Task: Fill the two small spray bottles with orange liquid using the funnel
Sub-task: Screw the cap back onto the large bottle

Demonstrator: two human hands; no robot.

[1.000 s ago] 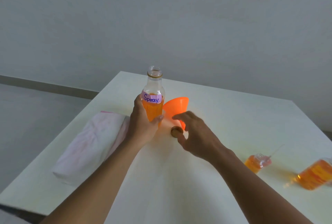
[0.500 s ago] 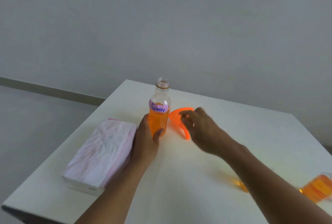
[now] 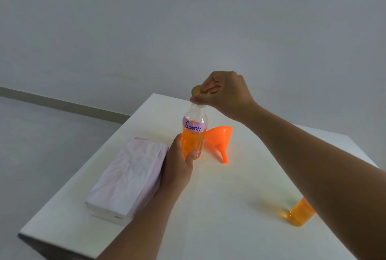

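Observation:
A clear bottle [image 3: 193,134] labelled "Spray", about half full of orange liquid, stands upright on the white table [image 3: 219,207]. My left hand [image 3: 177,165] grips its lower part. My right hand [image 3: 223,92] holds a small gold cap [image 3: 196,90] right over the bottle's mouth. An orange funnel [image 3: 220,140] lies on its side just right of the bottle. One small spray bottle [image 3: 298,215] filled with orange liquid lies near the right, partly hidden behind my right forearm. The second small bottle is hidden.
A white and pink tissue pack [image 3: 127,178] lies left of the bottle, against my left hand. The table's near-left corner [image 3: 20,234] and left edge are close to it. A grey wall rises behind the table.
My right hand picked the gold cap off the table and lifted it up to the bottle's mouth. The left hand kept its hold on the bottle. The view shifted.

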